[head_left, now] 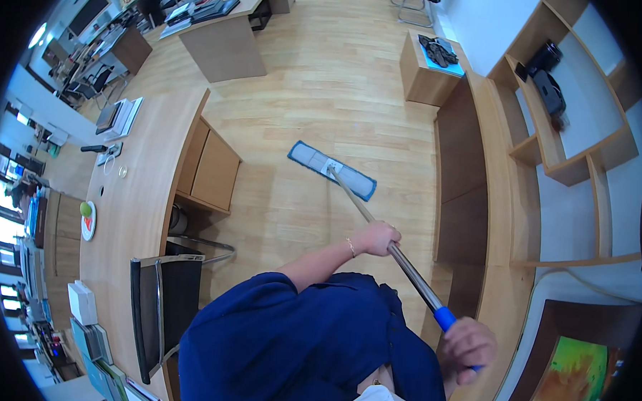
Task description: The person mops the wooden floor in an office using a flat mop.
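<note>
A flat mop slants across the view, its metal pole running from the lower right up to its head. The wide grey mop head, edged in blue, lies flat on the wooden floor ahead of me. My left hand is wrapped around the middle of the pole, with a thin bracelet at the wrist. At the pole's upper end, my right hand is closed around the blue grip, whose tip sticks out past the fingers.
On the left stands a long wooden desk with a black chair at it. Along the right run a low wooden cabinet and wall shelves. A small wooden box cabinet and another desk stand farther off.
</note>
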`<action>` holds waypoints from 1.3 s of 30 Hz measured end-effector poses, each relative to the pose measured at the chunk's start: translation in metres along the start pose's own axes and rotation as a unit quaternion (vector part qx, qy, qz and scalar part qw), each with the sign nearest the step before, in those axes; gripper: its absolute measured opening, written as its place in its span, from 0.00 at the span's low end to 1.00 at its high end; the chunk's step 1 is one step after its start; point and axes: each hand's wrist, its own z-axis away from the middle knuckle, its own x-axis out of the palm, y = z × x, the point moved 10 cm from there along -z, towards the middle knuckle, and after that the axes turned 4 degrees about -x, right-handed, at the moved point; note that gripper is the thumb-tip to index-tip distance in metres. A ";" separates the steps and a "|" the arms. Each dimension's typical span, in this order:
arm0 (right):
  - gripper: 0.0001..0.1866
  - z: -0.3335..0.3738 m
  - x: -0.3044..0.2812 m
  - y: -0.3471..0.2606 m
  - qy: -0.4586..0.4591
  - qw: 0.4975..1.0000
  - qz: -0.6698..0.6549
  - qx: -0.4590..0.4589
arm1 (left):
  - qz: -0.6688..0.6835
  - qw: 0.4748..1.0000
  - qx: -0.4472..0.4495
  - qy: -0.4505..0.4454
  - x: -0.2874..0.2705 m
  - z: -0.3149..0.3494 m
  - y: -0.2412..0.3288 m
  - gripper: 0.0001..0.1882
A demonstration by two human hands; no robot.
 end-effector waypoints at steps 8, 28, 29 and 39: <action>0.16 -0.046 0.086 0.094 -0.109 0.989 -0.027 0.092 | -0.014 0.994 -0.056 0.097 -0.076 0.054 -0.112 0.12; 0.13 -0.095 0.104 0.026 -0.372 0.902 -0.209 0.070 | 0.002 0.963 -0.114 0.244 -0.092 0.143 -0.016 0.14; 0.13 -0.095 0.088 0.023 -0.360 0.905 -0.211 0.083 | -0.003 0.972 -0.093 0.216 -0.084 0.130 -0.005 0.14; 0.15 -0.060 -0.049 -0.093 -0.202 0.960 -0.106 0.162 | 0.109 0.981 0.144 0.067 0.038 0.006 0.140 0.15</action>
